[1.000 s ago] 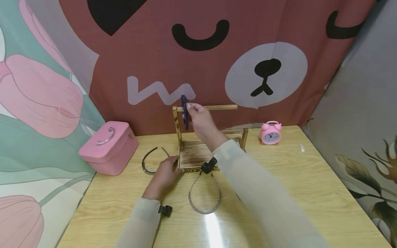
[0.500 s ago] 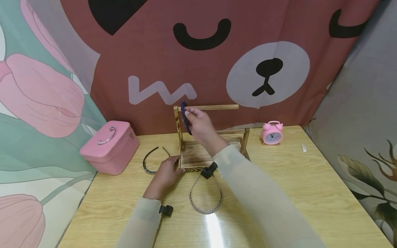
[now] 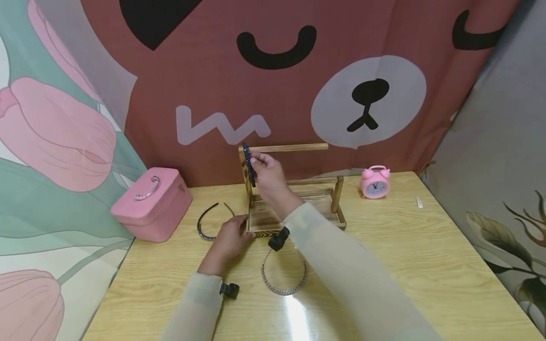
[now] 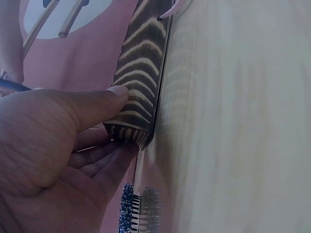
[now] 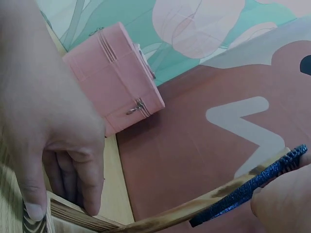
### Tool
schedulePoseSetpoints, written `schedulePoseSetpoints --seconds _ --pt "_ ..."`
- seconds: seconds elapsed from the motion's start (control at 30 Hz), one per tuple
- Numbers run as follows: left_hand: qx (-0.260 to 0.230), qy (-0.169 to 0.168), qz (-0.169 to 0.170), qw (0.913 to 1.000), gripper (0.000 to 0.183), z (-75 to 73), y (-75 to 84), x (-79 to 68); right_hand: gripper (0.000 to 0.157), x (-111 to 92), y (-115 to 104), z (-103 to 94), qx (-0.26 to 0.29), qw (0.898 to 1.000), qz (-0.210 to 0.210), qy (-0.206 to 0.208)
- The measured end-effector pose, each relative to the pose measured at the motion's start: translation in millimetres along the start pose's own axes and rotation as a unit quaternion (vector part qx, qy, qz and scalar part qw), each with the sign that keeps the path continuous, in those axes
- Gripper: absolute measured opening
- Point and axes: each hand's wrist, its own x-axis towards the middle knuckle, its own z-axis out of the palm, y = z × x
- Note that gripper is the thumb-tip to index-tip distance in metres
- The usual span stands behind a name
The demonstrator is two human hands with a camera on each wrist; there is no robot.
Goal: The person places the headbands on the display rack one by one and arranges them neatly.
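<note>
My right hand [image 3: 270,182] pinches a dark blue glittery headband [image 3: 249,163] between thumb and fingers. The headband hangs upright at the left end of the top bar of a wooden rack [image 3: 294,148], close beside the left post. Whether it bears on the bar I cannot tell. In the right wrist view the blue headband [image 5: 243,191] lies along the post. Lower down, my left hand [image 3: 228,239] grips the front left corner of the rack's base, thumb on the dark-grained front board [image 4: 141,68]. Behind that hand lies a dark headband [image 3: 199,226], partly covered.
A silvery beaded headband [image 3: 283,292] lies on the table [image 3: 405,265] before the rack, its ends hidden by my right wrist. A pink case [image 3: 149,203] stands at left. On the right are a pink alarm clock [image 3: 375,182] and a white hair clip [image 3: 420,202].
My right hand has brought the blue headband down and left, from above the top bar to beside the left post. The left hand has stayed on the rack's corner.
</note>
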Motion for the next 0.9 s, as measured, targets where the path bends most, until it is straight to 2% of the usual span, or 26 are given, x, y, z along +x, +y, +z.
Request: schedulePoseSetpoints --seconds 0.17,0.3,0.47,0.6,0.67,0.77,0.83,0.9 --pt "-0.002 -0.006 -0.005 1.0000 0.067 -0.2 1.0 0.5 0.014 1.2 2.4 -0.8 -0.035 0.999 -0.003 0.019" --pt "0.000 -0.009 -0.004 0.9999 0.068 0.1 0.3 0.9 0.012 2.2 3.6 -1.4 -0.040 0.999 -0.008 0.028" --pt "0.006 -0.011 -0.003 0.9999 0.068 1.0 -0.3 0.3 0.008 3.6 7.7 -3.5 -0.042 0.999 -0.011 0.029" --pt "0.015 -0.011 -0.005 0.9998 0.069 0.2 0.5 -0.4 0.012 3.5 9.6 -9.7 -0.045 0.999 -0.009 0.021" --pt "0.018 -0.012 -0.005 0.9998 0.069 0.1 0.5 -0.6 0.016 1.3 8.4 -16.6 -0.054 0.998 -0.012 0.013" --pt "0.018 -0.011 -0.005 0.9998 0.069 0.2 0.3 0.0 0.021 -5.1 2.4 -35.1 -0.099 0.995 -0.019 -0.002" --pt "0.014 -0.013 -0.007 0.9998 0.068 0.2 0.5 0.7 0.023 -12.1 -6.1 -53.2 -0.135 0.990 -0.021 -0.019" --pt "0.009 -0.014 -0.006 0.9998 0.068 -1.1 2.0 2.8 0.023 -20.3 -17.9 -77.3 -0.190 0.980 -0.023 -0.045"
